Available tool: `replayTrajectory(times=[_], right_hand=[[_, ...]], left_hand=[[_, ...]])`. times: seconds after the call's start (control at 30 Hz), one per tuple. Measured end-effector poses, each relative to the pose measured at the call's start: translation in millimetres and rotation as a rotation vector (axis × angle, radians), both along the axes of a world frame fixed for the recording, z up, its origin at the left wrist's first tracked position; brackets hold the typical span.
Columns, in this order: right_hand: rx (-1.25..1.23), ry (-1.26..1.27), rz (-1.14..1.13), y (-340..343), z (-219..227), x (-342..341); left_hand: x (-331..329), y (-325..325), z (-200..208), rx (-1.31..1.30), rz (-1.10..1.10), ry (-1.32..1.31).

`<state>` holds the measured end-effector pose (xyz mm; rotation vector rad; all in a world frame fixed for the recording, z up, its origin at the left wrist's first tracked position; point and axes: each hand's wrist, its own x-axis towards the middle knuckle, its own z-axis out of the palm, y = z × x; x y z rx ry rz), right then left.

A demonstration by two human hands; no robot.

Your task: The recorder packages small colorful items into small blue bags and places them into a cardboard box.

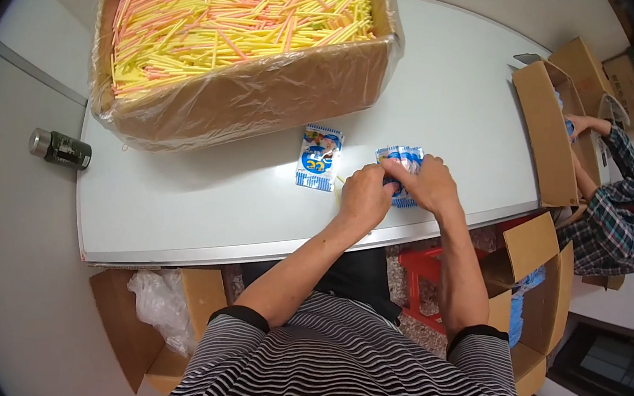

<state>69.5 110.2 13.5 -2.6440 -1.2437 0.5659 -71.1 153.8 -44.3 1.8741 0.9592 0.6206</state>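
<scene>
Near the table's front edge, both my hands are closed at a blue and white printed packet (410, 159). My right hand (437, 187) grips its right side, the thumb laid across its front. At the packet's left edge is my left hand (365, 198), its fingers curled in and pressed against it; the fingertips are partly hidden. A thin pale yellow stick (339, 188) shows beside the left hand, partly covered by it. Another blue and white packet (318, 157) lies flat on the table, left of my hands.
A large plastic-lined carton (246, 100) full of pink and yellow sticks stands on the white table (198, 208). A flask (61, 149) is at the left. Open cartons (534, 250) flank the red stool (424, 284). A person in a plaid shirt (619, 225) reaches into a box (536, 137).
</scene>
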Motion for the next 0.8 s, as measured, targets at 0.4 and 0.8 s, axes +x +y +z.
replayTrajectory(times=[0.4,0.8], right_hand=[[0.735,0.771,0.007,-52,-35,9],[0.926,0.594,0.103,-57,-37,58]], left_hand=[[0,-15,-4,-0.316,0.177,-0.374],[41,22,-6,-0.183,-0.337,-0.405]])
